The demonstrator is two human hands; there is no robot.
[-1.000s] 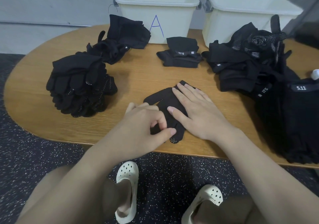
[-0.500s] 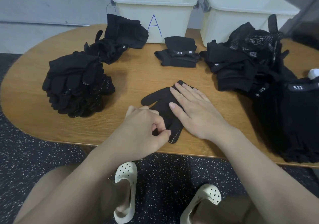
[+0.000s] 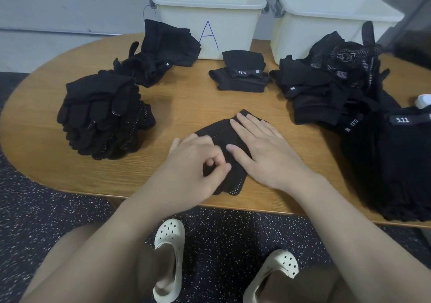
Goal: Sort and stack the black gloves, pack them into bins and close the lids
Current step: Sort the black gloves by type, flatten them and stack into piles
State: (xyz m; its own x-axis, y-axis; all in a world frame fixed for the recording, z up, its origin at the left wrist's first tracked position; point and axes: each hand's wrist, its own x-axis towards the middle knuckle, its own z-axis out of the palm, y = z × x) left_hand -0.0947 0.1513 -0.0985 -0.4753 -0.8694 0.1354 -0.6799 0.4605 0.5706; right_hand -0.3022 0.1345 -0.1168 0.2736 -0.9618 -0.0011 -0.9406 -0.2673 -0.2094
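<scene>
Centre of desk (image 3: 182,106): right hand (image 3: 263,153) lies flat on dotted glove (image 3: 219,134); left hand (image 3: 193,169), at 7 o'clock, grip pinched on it.

A wooden counter (image 3: 191,106) with rounded ends stood on a dark speckled floor (image 3: 46,211). Two cream clogs (image 3: 169,256) rested below it. A grey wall (image 3: 70,1) rose behind.

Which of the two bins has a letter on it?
The left bin, marked with a blue "A" on its front; the right bin shows no mark.
</scene>
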